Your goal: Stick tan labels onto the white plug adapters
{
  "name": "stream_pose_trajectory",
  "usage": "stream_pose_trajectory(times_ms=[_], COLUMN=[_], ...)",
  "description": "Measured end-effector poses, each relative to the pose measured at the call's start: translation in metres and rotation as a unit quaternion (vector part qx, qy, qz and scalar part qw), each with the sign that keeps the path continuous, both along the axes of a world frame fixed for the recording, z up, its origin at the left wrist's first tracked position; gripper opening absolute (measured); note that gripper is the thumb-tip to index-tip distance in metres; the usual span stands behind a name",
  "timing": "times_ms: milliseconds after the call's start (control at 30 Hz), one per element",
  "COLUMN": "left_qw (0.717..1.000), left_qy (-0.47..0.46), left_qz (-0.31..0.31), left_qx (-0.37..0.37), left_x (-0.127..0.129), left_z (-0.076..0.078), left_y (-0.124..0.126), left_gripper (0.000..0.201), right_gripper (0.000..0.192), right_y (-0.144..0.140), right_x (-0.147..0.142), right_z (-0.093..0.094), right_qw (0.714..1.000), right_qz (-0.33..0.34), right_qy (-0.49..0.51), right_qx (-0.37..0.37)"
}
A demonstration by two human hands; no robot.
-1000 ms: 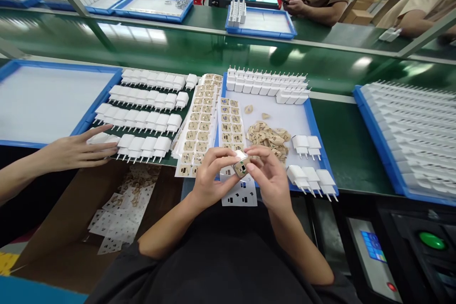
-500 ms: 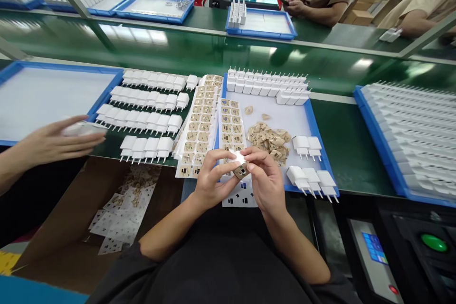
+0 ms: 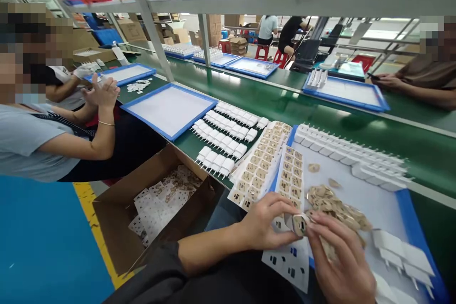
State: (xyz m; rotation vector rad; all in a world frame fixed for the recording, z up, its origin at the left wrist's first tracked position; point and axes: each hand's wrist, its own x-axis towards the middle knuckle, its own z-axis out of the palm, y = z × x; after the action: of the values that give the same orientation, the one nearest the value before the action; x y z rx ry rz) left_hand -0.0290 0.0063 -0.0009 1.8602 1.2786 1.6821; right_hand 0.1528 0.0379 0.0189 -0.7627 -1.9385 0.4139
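Held a smooth white plastic charger, tan sticker on its face. Lay on a glossy green belt: matt paper label sheets, blue plastic trays. Stood below: rough brown cardboard box.

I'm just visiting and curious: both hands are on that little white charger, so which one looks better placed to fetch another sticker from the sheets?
Probably the left hand. It grips the charger right below the sticker sheets, which lie on its side. The right hand sits over the tray, nearer the loose peeled pieces.
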Motion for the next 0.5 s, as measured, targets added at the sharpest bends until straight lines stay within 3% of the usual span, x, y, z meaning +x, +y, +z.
stream_pose_trajectory(times_ms=[100,167,200,233,333,500], left_qw=[0.993,0.983,0.979,0.978,0.975,0.966], left_qy=[-0.083,-0.125,-0.135,-0.139,-0.142,-0.164], left_qz=[-0.009,-0.004,0.000,0.001,-0.011,-0.026], left_qx=[-0.081,-0.133,-0.149,-0.158,-0.173,-0.199], left_x=[-0.007,-0.014,-0.018,-0.021,-0.027,-0.028], left_z=[0.000,0.000,0.000,-0.001,-0.005,-0.014], left_y=[-0.003,-0.005,-0.007,-0.008,-0.010,-0.015], left_gripper=[0.038,0.038,0.037,0.036,0.035,0.042], right_gripper=[0.019,0.011,0.008,0.012,0.022,0.018], right_y=[-0.007,0.002,0.012,0.025,0.076,0.146], right_x=[0.010,0.022,0.029,0.037,0.064,0.094], right_z=[0.014,0.025,0.031,0.035,0.045,0.037], right_qw=[0.999,0.997,0.993,0.985,0.964,0.893], right_qz=[0.043,-0.008,-0.081,-0.138,-0.195,-0.208], right_qy=[0.016,0.026,0.023,-0.019,-0.138,-0.324], right_qx=[-0.024,-0.077,-0.089,-0.098,-0.115,-0.235])
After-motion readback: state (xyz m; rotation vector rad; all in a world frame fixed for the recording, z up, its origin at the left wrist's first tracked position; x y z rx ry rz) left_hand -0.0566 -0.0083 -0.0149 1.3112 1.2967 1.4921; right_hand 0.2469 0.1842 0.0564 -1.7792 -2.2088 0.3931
